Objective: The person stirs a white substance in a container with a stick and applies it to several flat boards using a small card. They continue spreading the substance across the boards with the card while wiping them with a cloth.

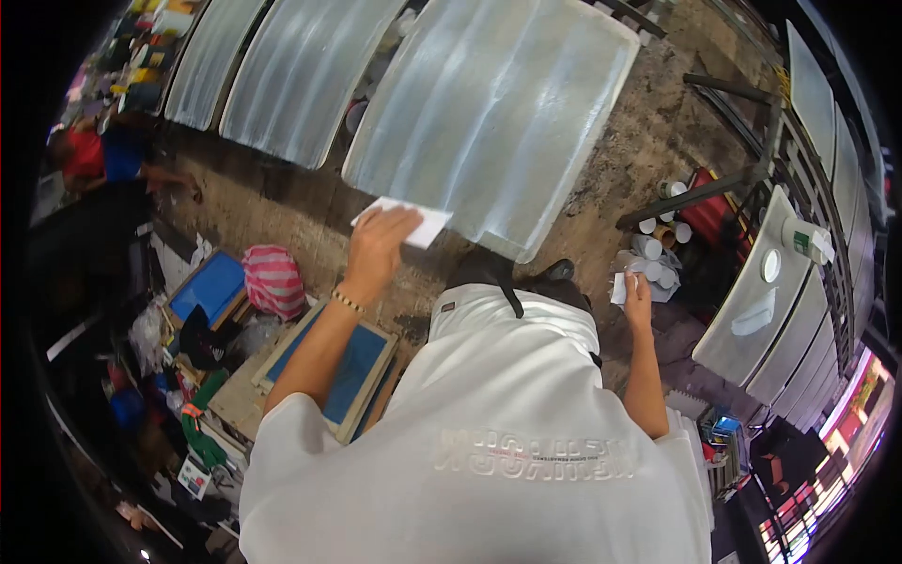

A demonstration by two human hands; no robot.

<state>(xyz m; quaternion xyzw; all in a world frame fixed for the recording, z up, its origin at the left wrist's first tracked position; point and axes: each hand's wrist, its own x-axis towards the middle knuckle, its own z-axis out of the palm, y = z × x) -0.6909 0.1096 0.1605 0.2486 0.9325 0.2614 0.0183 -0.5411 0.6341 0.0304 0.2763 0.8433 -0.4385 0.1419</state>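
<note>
My left hand (pixel 378 246) is closed on a flat white rectangular piece (pixel 430 228); whether it is card, plastic or paper I cannot tell. It sits by the near edge of a large grey panel (pixel 503 103) with whitish streaks running along it. Out to the right, my right hand (pixel 638 299) pinches a small white piece (pixel 618 289), its kind unclear. Just beyond that hand, several white cups or tubs (pixel 648 248) stand in a clump on the floor.
Two more streaked panels (pixel 299 80) lie to the left. At right, another panel (pixel 756 291) carries a white tub (pixel 803 240) near a dark metal frame (pixel 742 179). Blue-meshed wooden frames (pixel 352 362) and a pink striped bag (pixel 273 281) are at lower left. A person in red (pixel 85 152) is far left.
</note>
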